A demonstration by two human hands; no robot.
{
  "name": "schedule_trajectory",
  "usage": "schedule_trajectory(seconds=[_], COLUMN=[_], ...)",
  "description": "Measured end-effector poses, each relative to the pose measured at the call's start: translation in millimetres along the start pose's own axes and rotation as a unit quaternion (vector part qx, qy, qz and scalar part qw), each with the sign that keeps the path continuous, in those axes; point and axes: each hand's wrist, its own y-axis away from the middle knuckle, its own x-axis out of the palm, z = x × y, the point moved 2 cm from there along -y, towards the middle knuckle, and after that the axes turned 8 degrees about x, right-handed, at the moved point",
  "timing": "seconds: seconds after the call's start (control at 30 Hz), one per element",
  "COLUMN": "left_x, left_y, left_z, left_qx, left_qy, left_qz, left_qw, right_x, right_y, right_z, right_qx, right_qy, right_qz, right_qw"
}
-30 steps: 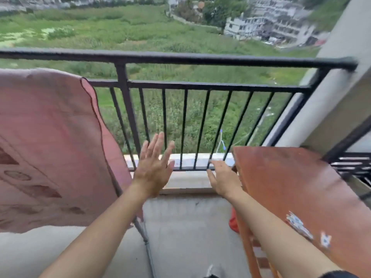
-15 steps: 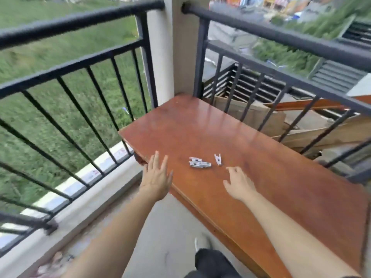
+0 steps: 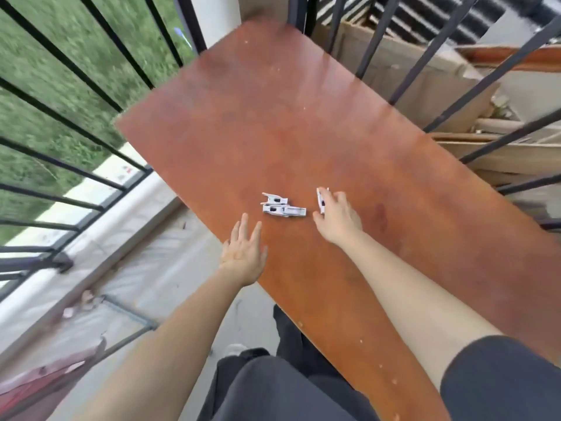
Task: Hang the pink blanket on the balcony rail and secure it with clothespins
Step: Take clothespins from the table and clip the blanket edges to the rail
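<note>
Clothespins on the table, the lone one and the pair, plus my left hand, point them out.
lone clothespin [image 3: 320, 201]: head view, middle of its white body, at the right hand's fingertips.
pair of clothespins [image 3: 281, 206]: head view, where the two lie together.
left hand [image 3: 243, 253]: head view, back of the hand.

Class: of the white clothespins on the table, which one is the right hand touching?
The lone clothespin lying apart, right of the pair; the right hand has its fingers on it.

Table [image 3: 303, 123] as landmark. Two clothespins [image 3: 280, 205] are lying touching on it near its front edge; a third clothespin [image 3: 320, 200] is lying just right of them. Railing [image 3: 91, 95] is standing left of the table and behind it.
</note>
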Motion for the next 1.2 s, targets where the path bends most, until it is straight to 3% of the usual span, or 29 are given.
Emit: schedule_trajectory(seconds=[0.2, 0.5, 0.73, 0.93, 1.2], left_x=[32, 8, -60, -91, -67], left_y=[-10, 3, 89, 198, 363], left_z=[5, 29, 98, 170, 224], left_qx=[-0.021, -0.033, -0.071, -0.133, -0.256], left_qy=[0.034, 0.069, 0.046, 0.01, 0.021], left_qz=[0.049, -0.02, -0.158, -0.261, -0.353], left_qw=[0.998, 0.997, 0.984, 0.956, 0.9], right_x=[22, -5, -32, -18, 32], right_y=[-30, -15, 41, 120, 252], right_z=[-2, 25, 152, 268, 384], right_qx=[-0.02, -0.109, -0.153, -0.283, -0.488], right_qy=[0.046, -0.054, -0.136, -0.065, -0.039], right_qz=[0.002, -0.073, -0.085, -0.074, -0.018], right_qw=[0.999, 0.99, 0.975, 0.954, 0.872])
